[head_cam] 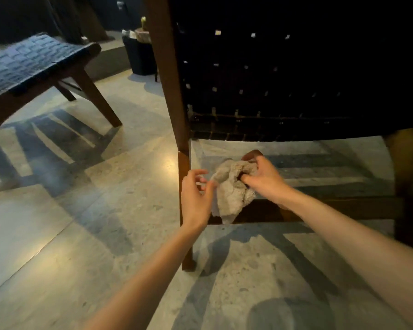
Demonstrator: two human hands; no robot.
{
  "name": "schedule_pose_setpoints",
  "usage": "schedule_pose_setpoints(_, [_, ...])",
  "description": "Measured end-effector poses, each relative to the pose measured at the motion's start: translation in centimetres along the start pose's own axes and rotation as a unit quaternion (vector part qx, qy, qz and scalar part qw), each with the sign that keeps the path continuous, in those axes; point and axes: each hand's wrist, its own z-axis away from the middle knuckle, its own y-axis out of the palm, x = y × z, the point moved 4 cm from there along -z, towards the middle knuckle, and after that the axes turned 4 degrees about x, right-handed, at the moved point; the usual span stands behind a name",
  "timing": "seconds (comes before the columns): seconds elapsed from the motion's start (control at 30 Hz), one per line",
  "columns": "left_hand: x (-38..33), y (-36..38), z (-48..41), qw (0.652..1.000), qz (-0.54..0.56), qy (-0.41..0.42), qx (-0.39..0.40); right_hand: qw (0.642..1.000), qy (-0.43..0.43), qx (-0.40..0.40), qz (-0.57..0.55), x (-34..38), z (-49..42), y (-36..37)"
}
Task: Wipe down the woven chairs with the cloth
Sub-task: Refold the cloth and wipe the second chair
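Pale speckled stone floor [81,210] underfoot, shadow-striped. Bunches the crumpled beige terry cloth [231,194] in the right grip [265,179], fingers curled into it, just right of the upright brown wooden leg [184,163] of the dark woven chair [260,79]. Spreads the left grip [196,196] loosely at the cloth's left edge, nearer the leg; contact blurred. Weave lost in darkness, right side cut off.

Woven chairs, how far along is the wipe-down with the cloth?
Done: no wiped area can be told from the picture. In hand: the right hand grips the bunched cloth low beside the near chair, off its weave; the left hand is at the cloth's edge. Left: probably that weave, and the second chair, which neither hand touches.
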Motion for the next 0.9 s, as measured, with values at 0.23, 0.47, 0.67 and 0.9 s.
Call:
schedule_pose_setpoints(0.23, [-6.5,8.0,0.7,0.931,0.01,0.061,0.359,0.997,0.02,-0.044,0.055,0.4,5.7,-8.2])
schedule_pose_setpoints(0.47, [-9.5,15.2,0.9,0.942,0.009,0.059,0.331,0.994,0.054,-0.099,-0.012,-3.2,8.7,-15.2])
schedule_pose_setpoints(0.67, [-12.6,24.5,0.8,0.939,0.01,0.001,0.344,0.96,0.114,-0.254,0.015,-9.7,10.2,-22.7])
schedule_pose_setpoints(0.9, [-13.4,36.4,-0.5,0.963,-0.001,-0.031,0.268,0.956,0.116,-0.268,-0.03,-17.5,10.0,-31.1])
